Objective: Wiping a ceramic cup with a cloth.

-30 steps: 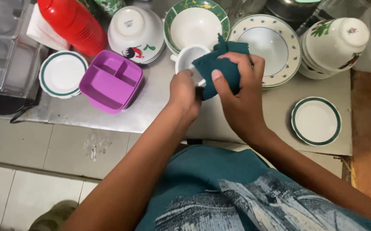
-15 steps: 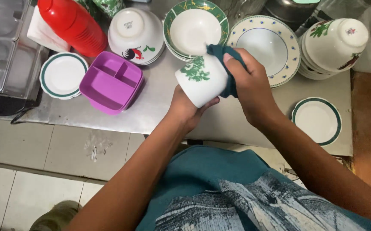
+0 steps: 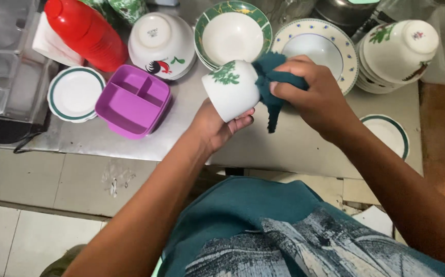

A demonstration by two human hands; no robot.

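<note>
**White cup wiped with a dark cloth above the table**

A grey metal table (image 3: 294,149) is spread with crockery, and above its front edge the work is held in the air. Along the back, a stack of white bowls with a green leaf print (image 3: 394,54) is seen at the right, beside a wide white plate with a blue dotted rim (image 3: 335,51) and a green-rimmed white bowl (image 3: 233,33). At the left lie a purple plastic tray with compartments (image 3: 132,100), an upturned white bowl with a rooster motif (image 3: 162,46), a red plastic bottle (image 3: 86,33) and a small green-rimmed saucer (image 3: 73,93).

The white ceramic cup with a green leaf print (image 3: 231,88) is held on its side by the left hand (image 3: 217,125), whose fingers are curled under it in a firm grip. A dark teal cloth (image 3: 269,87) is pinched in the closed fingers of the right hand (image 3: 315,97) and pressed against the cup's mouth (how far inside it reaches cannot be told).

The step in hand is judged to be the drying of the cup. A turn of the cup against the cloth would be called for next, so that the unwiped side is reached.
</note>
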